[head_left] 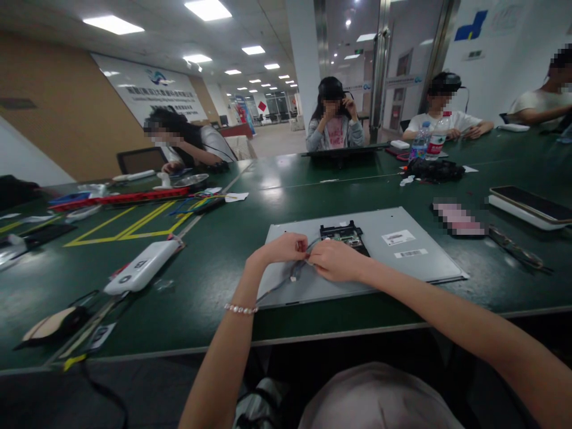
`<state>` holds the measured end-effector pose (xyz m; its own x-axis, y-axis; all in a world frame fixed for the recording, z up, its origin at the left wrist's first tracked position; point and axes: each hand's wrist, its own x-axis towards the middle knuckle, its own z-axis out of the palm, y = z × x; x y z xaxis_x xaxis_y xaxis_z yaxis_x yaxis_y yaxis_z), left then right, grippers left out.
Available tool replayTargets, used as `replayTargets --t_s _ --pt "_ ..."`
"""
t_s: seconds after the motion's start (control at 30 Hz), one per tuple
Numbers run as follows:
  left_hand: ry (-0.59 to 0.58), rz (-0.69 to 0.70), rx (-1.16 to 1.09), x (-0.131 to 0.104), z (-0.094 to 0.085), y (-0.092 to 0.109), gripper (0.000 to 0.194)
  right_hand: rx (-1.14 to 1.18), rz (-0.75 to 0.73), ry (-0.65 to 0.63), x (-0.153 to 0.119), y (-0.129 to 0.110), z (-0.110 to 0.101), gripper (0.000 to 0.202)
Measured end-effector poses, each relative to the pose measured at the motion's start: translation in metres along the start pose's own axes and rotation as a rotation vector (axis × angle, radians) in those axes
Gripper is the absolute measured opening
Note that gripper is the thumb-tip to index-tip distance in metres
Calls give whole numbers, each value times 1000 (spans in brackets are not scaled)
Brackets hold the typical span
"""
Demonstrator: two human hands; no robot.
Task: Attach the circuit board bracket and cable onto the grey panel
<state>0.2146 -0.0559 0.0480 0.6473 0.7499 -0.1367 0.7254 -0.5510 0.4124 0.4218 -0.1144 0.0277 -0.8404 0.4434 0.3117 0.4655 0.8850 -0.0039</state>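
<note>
A flat grey display panel (pixel 384 262) lies back side up on the green table in front of me. On its upper middle sits a black bracket with a circuit board (pixel 353 235). My left hand (pixel 288 245) and my right hand (pixel 335 259) meet over the panel, just left of the board. Both pinch a grey cable (pixel 292 275) between their fingertips. A small white connector shows near the cable's lower part, and a thin strand runs off toward the panel's left edge. My fingers hide where the cable meets the board.
A white power bank (pixel 143 266) and a computer mouse (pixel 56 325) lie to my left. On the right are a pink phone (pixel 458 218), glasses (pixel 513 245) and a dark phone on a white box (pixel 531 205). Bottles (pixel 438 137) stand farther back. Several people sit around the table.
</note>
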Motion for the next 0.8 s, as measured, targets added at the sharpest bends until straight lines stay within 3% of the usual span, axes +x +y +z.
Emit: replayTargets --t_s 0.17,0.47,0.8 --pt "8 -5 -24 2 2 -5 18 -3 -17 -82 -1 -5 -9 25" --pt "7 6 -58 4 5 -14 25 -102 -37 -151 -8 -39 -11 33" --pt "13 -14 -66 1 -1 -29 21 -69 17 -179 -9 -37 -22 32"
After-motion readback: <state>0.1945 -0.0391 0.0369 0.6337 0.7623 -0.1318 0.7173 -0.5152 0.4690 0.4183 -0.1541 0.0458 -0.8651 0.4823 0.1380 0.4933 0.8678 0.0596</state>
